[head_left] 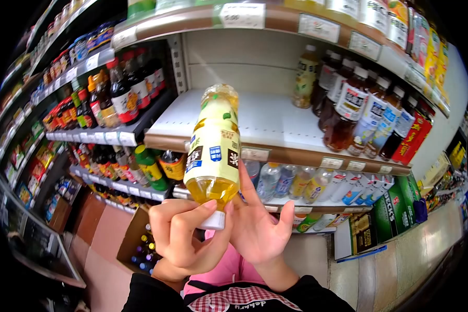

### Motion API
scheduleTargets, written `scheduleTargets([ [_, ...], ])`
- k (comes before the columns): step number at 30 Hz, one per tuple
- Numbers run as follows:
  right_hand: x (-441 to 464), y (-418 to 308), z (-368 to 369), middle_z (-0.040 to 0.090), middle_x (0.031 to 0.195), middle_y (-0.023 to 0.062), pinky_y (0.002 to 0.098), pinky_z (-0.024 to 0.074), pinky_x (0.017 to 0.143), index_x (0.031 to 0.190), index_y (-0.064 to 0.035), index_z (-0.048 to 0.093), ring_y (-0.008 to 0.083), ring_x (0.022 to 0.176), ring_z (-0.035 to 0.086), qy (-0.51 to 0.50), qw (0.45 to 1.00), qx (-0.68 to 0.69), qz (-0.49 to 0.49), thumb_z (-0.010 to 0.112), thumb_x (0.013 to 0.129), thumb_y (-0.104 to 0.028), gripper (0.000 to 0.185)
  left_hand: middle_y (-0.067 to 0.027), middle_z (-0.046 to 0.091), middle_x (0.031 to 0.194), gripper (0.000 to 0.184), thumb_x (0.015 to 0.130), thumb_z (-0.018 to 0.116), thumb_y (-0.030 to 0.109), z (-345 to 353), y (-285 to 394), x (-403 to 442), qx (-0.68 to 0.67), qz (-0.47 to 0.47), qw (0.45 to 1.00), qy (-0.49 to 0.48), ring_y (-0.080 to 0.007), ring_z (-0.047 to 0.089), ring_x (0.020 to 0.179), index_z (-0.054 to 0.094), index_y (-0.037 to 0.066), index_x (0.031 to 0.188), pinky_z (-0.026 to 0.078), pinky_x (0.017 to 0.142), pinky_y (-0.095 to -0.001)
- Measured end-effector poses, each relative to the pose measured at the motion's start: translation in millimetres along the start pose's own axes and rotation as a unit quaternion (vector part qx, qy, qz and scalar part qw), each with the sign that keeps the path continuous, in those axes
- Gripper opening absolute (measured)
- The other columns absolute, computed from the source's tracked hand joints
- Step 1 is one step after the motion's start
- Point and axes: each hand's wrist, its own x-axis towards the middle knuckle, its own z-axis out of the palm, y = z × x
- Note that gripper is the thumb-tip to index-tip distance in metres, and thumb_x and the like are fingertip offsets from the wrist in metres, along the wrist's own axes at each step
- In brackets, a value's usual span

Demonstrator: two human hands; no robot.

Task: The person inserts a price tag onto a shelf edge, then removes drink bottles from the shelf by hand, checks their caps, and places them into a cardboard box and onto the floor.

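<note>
A bottle of yellow drink [213, 145] with a pale green and yellow label is tilted in front of me, its base up and its white cap [213, 221] down toward me. My left hand [184, 234] is closed around the neck end, thumb and fingers pinching near the cap. My right hand [262, 229] is open, palm toward me and thumb out to the side. Some of its fingers are hidden behind the bottle, and whether they touch it I cannot tell. Beyond the bottle is a white shelf [177, 117] with a brown front edge.
Several drink bottles [351, 99] stand at the shelf's right end. More bottles [291, 182] fill the level below. Sauce bottles [122, 96] line the left shelving. A cardboard box [127, 242] holding bottles sits on the floor, and a green carton [395, 208] stands at right.
</note>
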Motion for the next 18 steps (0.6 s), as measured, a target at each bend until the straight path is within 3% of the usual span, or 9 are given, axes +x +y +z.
scheduleTargets([
  [6, 4.2, 42.4, 10.1, 0.012, 0.161, 0.0108, 0.0384, 0.0259, 0.113, 0.156, -0.0149, -0.004, 0.0301, 0.137, 0.035, -0.019, 0.989, 0.085, 0.12, 0.044, 0.085, -0.073, 0.103, -0.0073, 0.049, 0.076, 0.038, 0.057, 0.083, -0.004, -45.5, -13.2, -14.6, 0.106, -0.066, 0.992, -0.027, -0.02, 0.051, 0.066, 0.061, 0.001, 0.088, 0.043, 0.051, -0.0292],
  [11, 4.1, 80.8, 1.0, 0.016, 0.16, 0.012, 0.0399, 0.0238, 0.114, 0.157, -0.0129, 0.002, 0.0297, 0.138, 0.033, -0.008, 0.962, 0.17, 0.213, 0.039, 0.09, -0.069, 0.095, -0.0069, 0.046, 0.078, 0.033, 0.06, 0.081, -0.003, -67.5, -26.0, -38.9, 0.172, -0.189, 0.967, -0.018, -0.0193, 0.049, 0.06, 0.06, 0.001, 0.085, 0.039, 0.047, -0.029],
  [13, 2.3, 97.2, -8.3, 0.022, 0.158, 0.0131, 0.0403, 0.0246, 0.114, 0.156, -0.0122, 0.01, 0.0298, 0.138, 0.034, 0.012, 0.944, 0.227, 0.239, 0.037, 0.093, -0.065, 0.086, -0.0069, 0.045, 0.078, 0.031, 0.061, 0.081, -0.002, -71.5, -38.4, -48.2, 0.184, -0.21, 0.96, -0.014, -0.0179, 0.049, 0.06, 0.059, 0.002, 0.084, 0.038, 0.047, -0.0281],
  [15, 1.0, 114.5, -20.9, 0.025, 0.156, 0.0135, 0.0406, 0.0253, 0.115, 0.155, -0.0111, 0.015, 0.0298, 0.137, 0.035, 0.034, 0.926, 0.269, 0.263, 0.038, 0.094, -0.063, 0.083, -0.0082, 0.045, 0.079, 0.027, 0.064, 0.077, -0.004, -70.3, -43.8, -48.9, 0.169, -0.305, 0.937, -0.008, -0.0192, 0.054, 0.062, 0.056, 0.001, 0.081, 0.043, 0.053, -0.029],
  [16, -0.3, 127.6, -30.6, 0.031, 0.152, 0.0153, 0.0419, 0.0262, 0.115, 0.15, -0.0088, 0.023, 0.0313, 0.137, 0.035, 0.038, 0.902, 0.347, 0.253, 0.039, 0.096, -0.059, 0.076, -0.0086, 0.046, 0.079, 0.027, 0.064, 0.076, -0.004, -72.3, -53.2, -52.0, 0.159, -0.317, 0.935, -0.017, -0.0199, 0.055, 0.063, 0.055, 0.0, 0.08, 0.045, 0.055, -0.0293],
  [18, 1.9, 141.7, -40.5, 0.034, 0.149, 0.0163, 0.0423, 0.0266, 0.115, 0.148, -0.0077, 0.027, 0.0321, 0.136, 0.035, 0.081, 0.892, 0.345, 0.282, 0.041, 0.096, -0.058, 0.074, -0.0096, 0.047, 0.079, 0.025, 0.066, 0.074, -0.004, -75.4, -80.7, -65.1, 0.137, -0.329, 0.934, -0.028, -0.0213, 0.056, 0.064, 0.053, -0.001, 0.079, 0.046, 0.058, -0.0296],
])
